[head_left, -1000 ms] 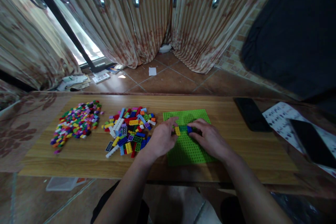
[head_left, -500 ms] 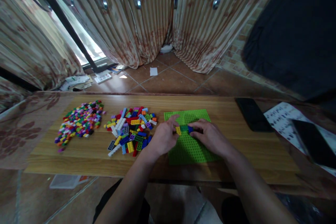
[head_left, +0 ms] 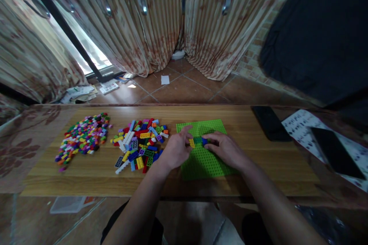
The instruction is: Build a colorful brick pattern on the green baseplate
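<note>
A bright green studded baseplate (head_left: 205,164) lies on the wooden board in front of me. Over its upper middle, a short row of bricks runs between my hands: a yellow brick (head_left: 191,143), a darker green brick (head_left: 197,140) and a blue brick (head_left: 204,141). My left hand (head_left: 176,150) pinches the yellow brick at the left end, with the index finger stretched out above it. From the other side, thumb and fingers of my right hand (head_left: 225,148) close on the blue brick. Whether the row is pressed onto the studs cannot be made out.
Left of the baseplate lies a pile of mixed bricks (head_left: 140,145), and farther left a heap of tiny coloured pieces (head_left: 84,134). On the right are a black phone (head_left: 266,123), a printed sheet (head_left: 300,122) and a second dark device (head_left: 336,152).
The whole scene has shifted slightly left in view as the head turned. Both hands keep their grip on the bricks, with hardly any movement against the baseplate.
</note>
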Demonstrator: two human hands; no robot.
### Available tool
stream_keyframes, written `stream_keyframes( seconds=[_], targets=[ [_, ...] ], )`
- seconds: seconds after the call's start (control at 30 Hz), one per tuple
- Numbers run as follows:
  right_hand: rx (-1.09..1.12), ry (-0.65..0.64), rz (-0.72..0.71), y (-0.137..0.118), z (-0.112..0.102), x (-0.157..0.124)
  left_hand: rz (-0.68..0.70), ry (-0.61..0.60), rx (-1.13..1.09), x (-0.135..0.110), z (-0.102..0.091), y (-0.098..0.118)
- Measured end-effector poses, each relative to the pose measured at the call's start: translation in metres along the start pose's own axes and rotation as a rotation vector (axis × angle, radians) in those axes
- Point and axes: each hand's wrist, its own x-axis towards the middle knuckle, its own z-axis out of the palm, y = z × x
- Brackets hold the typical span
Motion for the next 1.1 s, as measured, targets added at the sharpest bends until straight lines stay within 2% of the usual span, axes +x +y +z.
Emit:
stream_keyframes(
  seconds=[0.3,1.1],
  targets=[
    [0.012,0.025,0.039,-0.0035,0.0006,-0.0035,0.039,0.006,0.038,-0.0023,0.0005,-0.0019],
    [0.022,0.059,0.054,-0.0069,0.0015,-0.0064,0.032,-0.004,0.036,-0.0033,-0.0003,-0.0013]
  ],
)
